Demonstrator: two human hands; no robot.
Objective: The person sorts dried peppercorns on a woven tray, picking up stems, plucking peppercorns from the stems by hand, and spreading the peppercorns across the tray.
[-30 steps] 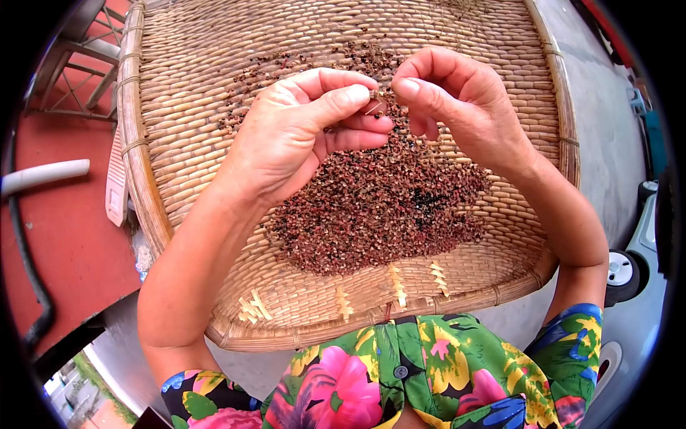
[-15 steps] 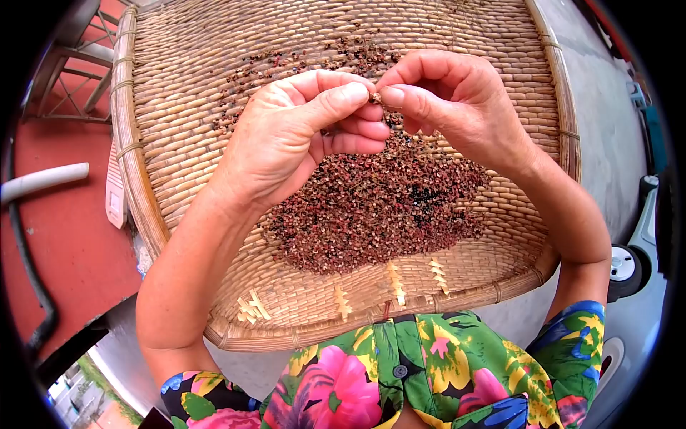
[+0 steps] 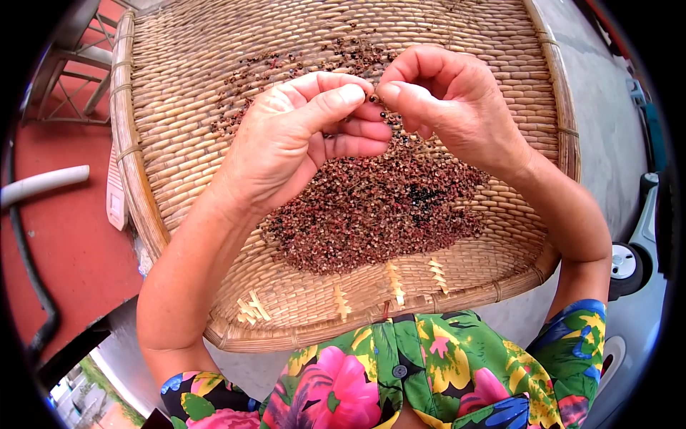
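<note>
Above a woven tray, my left hand (image 3: 314,118) pinches a small peppercorn (image 3: 371,98) between thumb and forefinger, its other fingers curled below. Dark and brownish bits show at those fingertips. Close to its right, my right hand (image 3: 451,107) is closed in a pinch of thumb and forefinger, and what lies between them, if anything, is too small to make out. Beneath both hands spreads a heap of reddish-brown peppercorn husks (image 3: 371,214) mixed with shiny black seeds (image 3: 423,194). A thinner scatter of peppercorns (image 3: 357,57) lies farther back.
The wicker tray (image 3: 179,143) has a raised bound rim and pale woven strips at its near edge. To the left are a metal frame (image 3: 78,79), a white pipe (image 3: 46,184) and a red floor. A wheeled grey object (image 3: 647,236) stands at right.
My fingertips have drawn slightly apart, the right hand shifting a little up and right. Dark round bits now show at the left fingertips, where a brownish piece was.
</note>
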